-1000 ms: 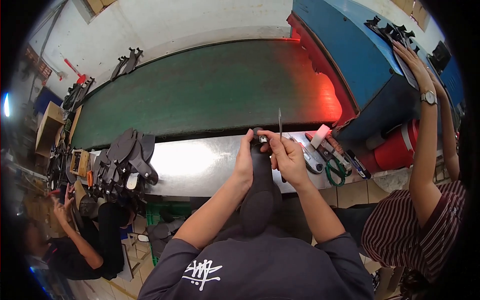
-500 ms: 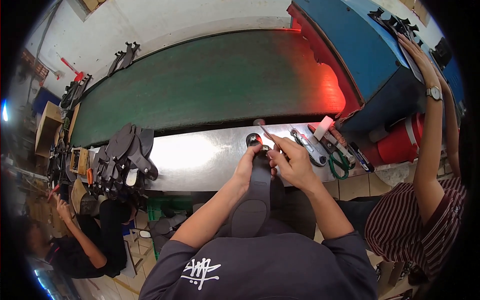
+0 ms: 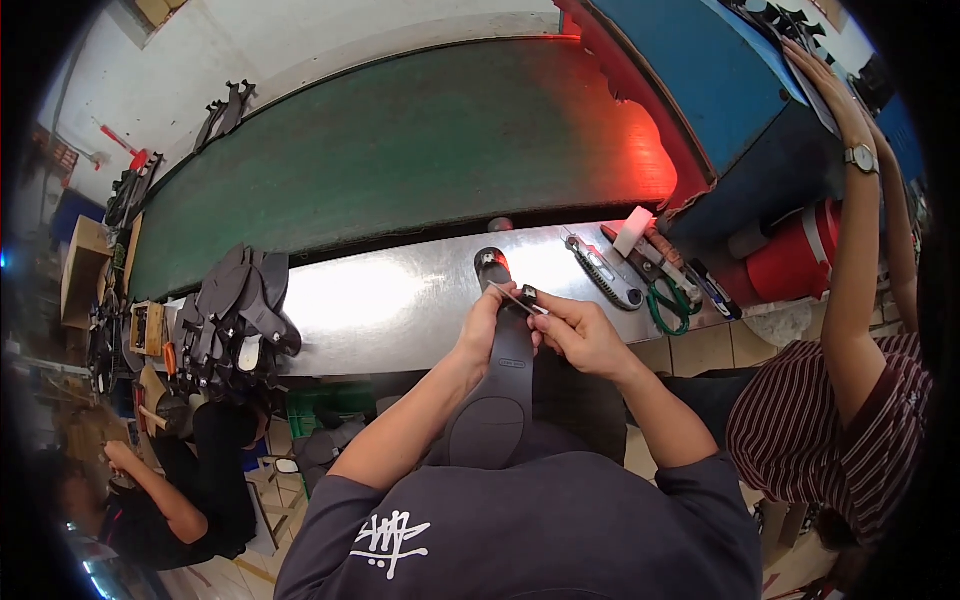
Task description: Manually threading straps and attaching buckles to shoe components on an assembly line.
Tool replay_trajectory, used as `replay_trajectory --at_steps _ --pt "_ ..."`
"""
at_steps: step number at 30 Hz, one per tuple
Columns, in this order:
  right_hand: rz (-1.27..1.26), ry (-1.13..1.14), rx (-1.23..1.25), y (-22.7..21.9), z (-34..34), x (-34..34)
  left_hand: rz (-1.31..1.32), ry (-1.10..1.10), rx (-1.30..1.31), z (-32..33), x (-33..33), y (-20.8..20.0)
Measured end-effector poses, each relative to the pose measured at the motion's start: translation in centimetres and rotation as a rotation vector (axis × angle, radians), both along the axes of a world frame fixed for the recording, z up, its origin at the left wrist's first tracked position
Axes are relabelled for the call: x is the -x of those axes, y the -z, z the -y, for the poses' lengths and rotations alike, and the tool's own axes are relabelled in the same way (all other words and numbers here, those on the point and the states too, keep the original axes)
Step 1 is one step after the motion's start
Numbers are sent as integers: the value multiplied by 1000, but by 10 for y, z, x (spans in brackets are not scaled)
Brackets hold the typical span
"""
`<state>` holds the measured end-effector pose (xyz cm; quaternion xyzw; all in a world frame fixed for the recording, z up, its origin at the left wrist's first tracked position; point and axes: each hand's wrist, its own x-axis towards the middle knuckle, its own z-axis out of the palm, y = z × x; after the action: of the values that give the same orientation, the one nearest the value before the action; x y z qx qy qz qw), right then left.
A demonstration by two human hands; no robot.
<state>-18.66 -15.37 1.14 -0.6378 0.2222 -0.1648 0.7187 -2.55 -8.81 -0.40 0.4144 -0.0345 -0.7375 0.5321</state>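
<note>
A long, flat dark grey piece [image 3: 506,375] with a wide rounded end reaches from my lap up to the bench's near edge. My left hand [image 3: 480,328] is closed on its narrow upper part, thumb on top. My right hand [image 3: 582,338] is closed just to the right, pinching a thin, light-coloured stick-like tool [image 3: 518,299] that lies slantwise across the piece. Beside the fingertips shows a small black knob [image 3: 529,293] with a shiny spot. A black rounded end [image 3: 491,263] with a pale mark rests on the metal bench just beyond my hands.
A heap of similar dark pieces [image 3: 238,305] lies left on the metal bench [image 3: 360,305]. A utility knife [image 3: 605,275], green-handled scissors [image 3: 668,308] and a pink-white block [image 3: 633,231] lie right. Beyond runs a green conveyor belt [image 3: 400,140] into a blue machine [image 3: 690,70]. Co-workers are at both sides.
The thin tool has swung from pointing away over the bench to lying across the dark grey piece between my hands. My view has shifted slightly, and the left co-worker's hand has dropped.
</note>
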Motion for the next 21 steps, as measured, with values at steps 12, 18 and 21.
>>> replay_trajectory --at_steps 12,18,21 --pt "7 96 -253 -34 18 28 -188 50 130 2 10 -1" --pt "44 107 -76 -48 -8 10 52 -214 240 21 -2 -40" --pt "58 42 -102 -41 -16 -4 57 -166 399 18 -10 -33"
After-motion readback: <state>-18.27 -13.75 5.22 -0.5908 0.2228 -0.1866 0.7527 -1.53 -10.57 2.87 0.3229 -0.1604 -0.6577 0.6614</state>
